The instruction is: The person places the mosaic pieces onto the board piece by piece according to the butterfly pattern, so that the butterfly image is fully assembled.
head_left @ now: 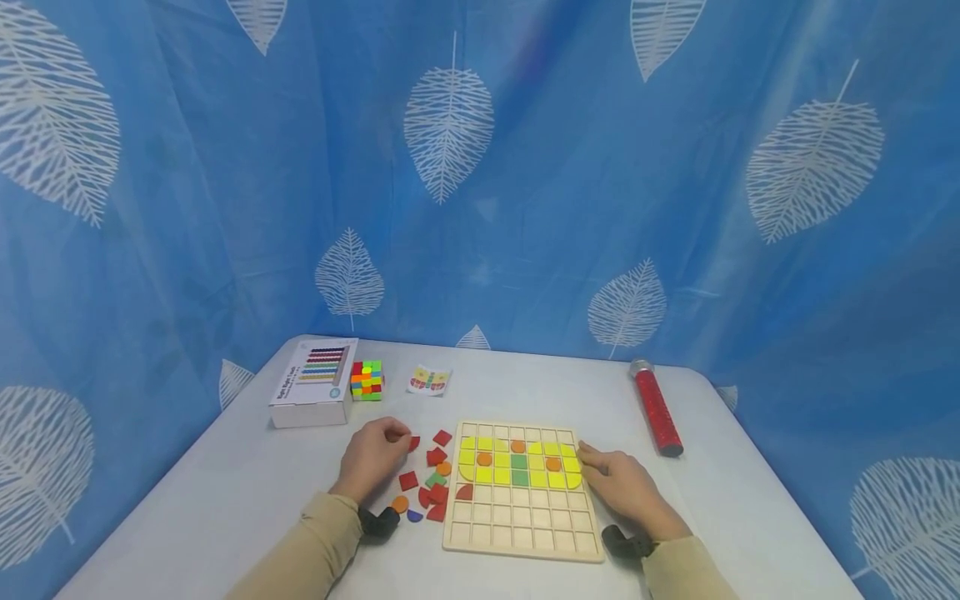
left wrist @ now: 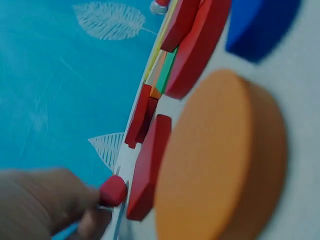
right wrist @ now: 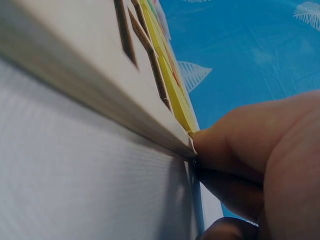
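My left hand (head_left: pixel 373 457) pinches a small red piece (head_left: pixel 415 443) between thumb and fingertips, left of the loose pieces; the left wrist view shows the red piece (left wrist: pixel 113 191) at the fingertips. The wooden grid board (head_left: pixel 523 518) lies flat in front of me. Yellow tiles (head_left: pixel 485 443), orange discs (head_left: pixel 552 464) and green squares (head_left: pixel 519 477) fill part of its upper rows, with one red quarter-round tile (head_left: pixel 465 492) below them at left. At the board's right edge, my right hand (head_left: pixel 621 482) holds the rim between thumb and fingers, beside the yellow tiles.
Red squares (head_left: pixel 408 481), an orange disc (head_left: pixel 400 504), a blue half-round (head_left: pixel 415 517) and other pieces lie left of the board. Behind are a white box (head_left: pixel 309 414), a colored cube (head_left: pixel 367 381) and a pattern card (head_left: pixel 429 381). A red tube (head_left: pixel 657 412) lies at right.
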Demonstrator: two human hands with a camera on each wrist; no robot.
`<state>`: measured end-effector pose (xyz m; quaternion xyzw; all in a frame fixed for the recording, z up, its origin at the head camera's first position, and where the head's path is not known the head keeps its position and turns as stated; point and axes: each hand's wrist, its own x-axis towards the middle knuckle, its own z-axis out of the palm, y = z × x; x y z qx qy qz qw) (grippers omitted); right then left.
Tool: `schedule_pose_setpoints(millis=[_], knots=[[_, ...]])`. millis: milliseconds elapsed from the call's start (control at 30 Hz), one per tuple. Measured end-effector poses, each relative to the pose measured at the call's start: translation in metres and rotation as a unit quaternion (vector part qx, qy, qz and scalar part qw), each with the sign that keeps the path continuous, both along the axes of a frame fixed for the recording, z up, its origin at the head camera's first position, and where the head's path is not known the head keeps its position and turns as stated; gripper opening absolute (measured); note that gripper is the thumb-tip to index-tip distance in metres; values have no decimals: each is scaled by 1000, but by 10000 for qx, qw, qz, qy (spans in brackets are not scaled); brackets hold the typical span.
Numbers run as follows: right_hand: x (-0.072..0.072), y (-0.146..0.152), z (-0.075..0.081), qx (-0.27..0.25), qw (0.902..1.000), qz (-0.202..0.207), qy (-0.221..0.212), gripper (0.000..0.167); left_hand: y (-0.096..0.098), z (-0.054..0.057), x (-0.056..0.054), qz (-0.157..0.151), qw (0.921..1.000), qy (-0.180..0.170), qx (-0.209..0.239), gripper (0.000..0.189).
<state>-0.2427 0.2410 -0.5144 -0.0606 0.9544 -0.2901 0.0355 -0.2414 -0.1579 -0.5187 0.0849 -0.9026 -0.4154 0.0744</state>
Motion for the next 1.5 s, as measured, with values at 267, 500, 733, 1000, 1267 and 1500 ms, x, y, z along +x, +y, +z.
schedule_pose_setpoints(millis=[267, 500, 733, 1000, 1267, 1500], knots=[[-1, -1, -1, -8, 10000, -3, 17, 47, 8, -2, 1, -1089, 9917, -90, -673, 32], [0, 0, -2, 7, 10000, 35, 43, 46, 5, -4, -1, -783, 9910, -257, -1058, 28], [-1, 0, -1, 0, 9999, 67, 85, 45, 4, -1, 0, -475, 9894, -46, -1372, 36], [-1, 0, -2, 37, 9999, 78, 107, 45, 19, -3, 2, -1408, 9784, 49, -1515, 35], [0, -1, -2, 10, 10000, 36, 36, 47, 22, -3, 3, -1315, 9815, -25, -1391, 34], [-1, 1, -3, 10, 9999, 47, 98, 47, 21, -3, 2, -1207, 9840, 53, -1309, 37]])
